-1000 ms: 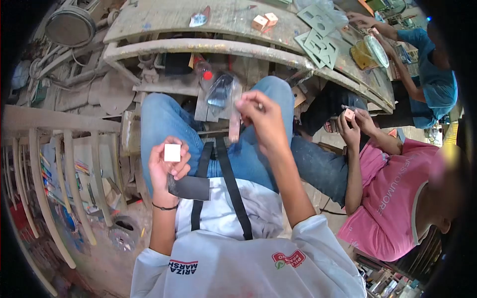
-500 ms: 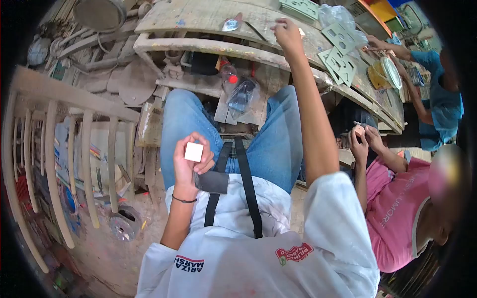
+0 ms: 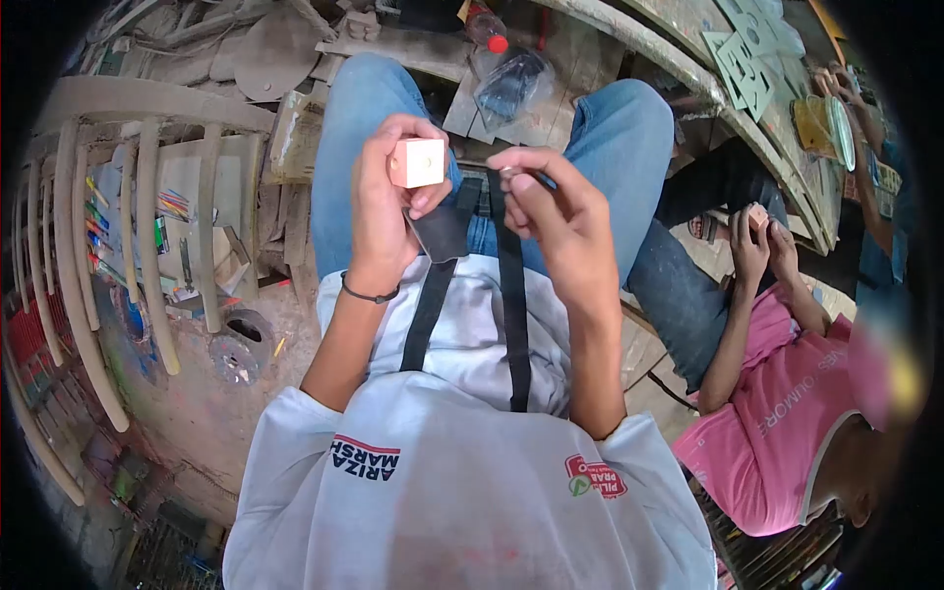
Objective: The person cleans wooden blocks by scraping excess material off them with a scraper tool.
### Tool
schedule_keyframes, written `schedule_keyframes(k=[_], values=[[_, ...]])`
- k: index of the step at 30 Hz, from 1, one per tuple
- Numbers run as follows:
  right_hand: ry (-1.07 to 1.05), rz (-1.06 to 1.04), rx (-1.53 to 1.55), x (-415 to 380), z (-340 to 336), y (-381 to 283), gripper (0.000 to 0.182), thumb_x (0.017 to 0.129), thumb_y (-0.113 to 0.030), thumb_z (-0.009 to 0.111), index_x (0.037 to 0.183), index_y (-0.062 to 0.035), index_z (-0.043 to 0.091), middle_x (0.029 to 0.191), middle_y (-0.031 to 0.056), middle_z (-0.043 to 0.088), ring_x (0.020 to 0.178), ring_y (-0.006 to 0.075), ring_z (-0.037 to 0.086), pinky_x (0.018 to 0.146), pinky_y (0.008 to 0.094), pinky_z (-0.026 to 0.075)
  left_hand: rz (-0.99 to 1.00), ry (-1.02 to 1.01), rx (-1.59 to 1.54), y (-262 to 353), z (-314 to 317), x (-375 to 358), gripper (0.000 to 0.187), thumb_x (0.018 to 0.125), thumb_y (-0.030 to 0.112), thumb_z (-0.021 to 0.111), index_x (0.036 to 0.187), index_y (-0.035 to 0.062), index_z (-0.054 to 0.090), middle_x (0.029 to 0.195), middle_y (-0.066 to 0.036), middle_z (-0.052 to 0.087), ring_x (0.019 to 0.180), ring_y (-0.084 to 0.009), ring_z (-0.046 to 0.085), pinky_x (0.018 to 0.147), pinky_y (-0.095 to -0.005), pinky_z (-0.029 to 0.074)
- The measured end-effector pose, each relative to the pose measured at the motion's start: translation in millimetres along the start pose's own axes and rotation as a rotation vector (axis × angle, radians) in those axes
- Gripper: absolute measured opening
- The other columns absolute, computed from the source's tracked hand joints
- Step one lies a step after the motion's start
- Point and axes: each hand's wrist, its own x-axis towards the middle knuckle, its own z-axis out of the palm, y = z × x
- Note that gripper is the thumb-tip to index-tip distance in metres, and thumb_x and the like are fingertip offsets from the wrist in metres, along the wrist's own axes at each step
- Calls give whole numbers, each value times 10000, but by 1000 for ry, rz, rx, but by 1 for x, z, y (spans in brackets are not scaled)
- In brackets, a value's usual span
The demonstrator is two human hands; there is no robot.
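My left hand (image 3: pixel 388 192) is wrapped round a small pale wooden cube (image 3: pixel 419 162), which shows a hole or dark dot on its face. A dark grey flat piece (image 3: pixel 442 233), perhaps sandpaper, hangs below the cube at the same hand. To the right, my right hand (image 3: pixel 553 205) is closed in a pinch, apart from the cube. Something tiny and greyish shows at its fingertips, too small to name. Both hands are above my lap, near the black straps (image 3: pixel 510 295).
Ahead stands a worn wooden bench (image 3: pixel 678 74) with flat stencil-like plates (image 3: pixel 739 74). Beneath it lie a red-capped bottle (image 3: pixel 489 28) and a plastic bag (image 3: pixel 513 87). A slatted wooden rack (image 3: pixel 147 206) stands left. At right, a person in pink (image 3: pixel 777 423) holds another small block (image 3: pixel 756 216).
My right hand has come back from the bench top to beside the cube, its fingers pinched. My left hand has risen with the cube and turned it. The view has tilted downward.
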Motion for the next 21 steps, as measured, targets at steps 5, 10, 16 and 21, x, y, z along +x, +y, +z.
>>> schedule_keyframes(k=[5,10,16,21], values=[[-39,-121,110,-2,28,-1,142,834,47,584,976,44,597,878,78,562,709,91,540,611,212,445,97,105,122,3,7,-8,322,935,288,336,860,20,499,698,-66,521,426,-63,329,388,-210,266],[-49,-97,-109,-2,32,-10,81,856,-5,564,893,60,594,736,69,623,646,92,562,597,216,446,195,106,320,2,9,-13,344,935,309,306,868,30,496,725,-70,549,461,-59,387,393,-202,291],[-7,-79,-136,-3,42,-8,92,852,-28,563,848,62,579,674,71,614,635,81,558,579,227,443,438,189,598,-1,13,-15,334,929,293,294,861,24,480,691,-63,534,560,-98,483,491,-225,385],[-46,-26,-181,-3,42,-15,90,846,-26,561,829,62,573,652,58,598,614,74,544,558,222,430,475,174,687,3,13,-21,284,908,234,315,859,11,483,687,-65,518,571,-113,484,527,-242,398]])
